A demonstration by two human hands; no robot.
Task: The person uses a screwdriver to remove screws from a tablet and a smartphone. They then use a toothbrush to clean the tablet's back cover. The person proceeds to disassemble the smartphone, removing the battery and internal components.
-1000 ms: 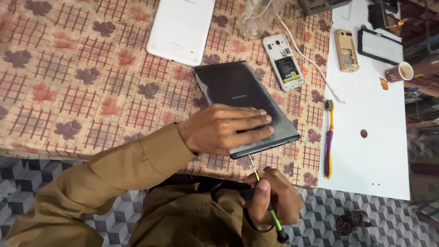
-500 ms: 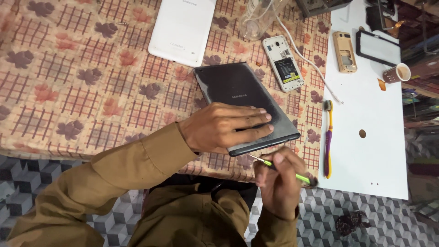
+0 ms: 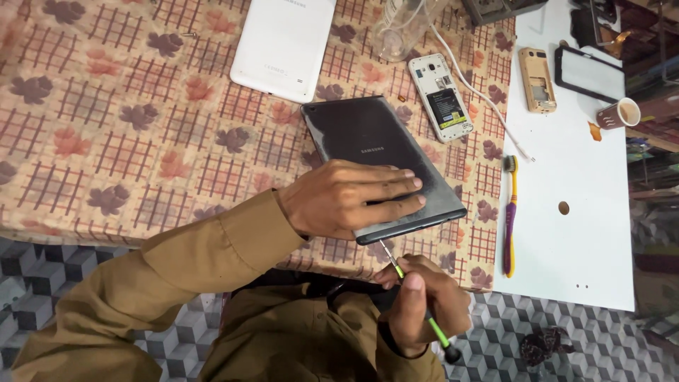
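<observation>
Head camera view: a dark tablet (image 3: 382, 166) is pressed flat, back up, on the patterned worktop (image 3: 106, 127) by the left hand (image 3: 346, 198). A thin green screwdriver (image 3: 417, 304) is gripped in the right hand (image 3: 421, 304), its tip touching the tablet's near edge. A white tablet (image 3: 283, 46) lies farther away.

Leaf-patterned checked cloth (image 3: 106, 141) covers the table, white board (image 3: 587, 233) alongside, cube-patterned floor (image 3: 509, 339) below
</observation>
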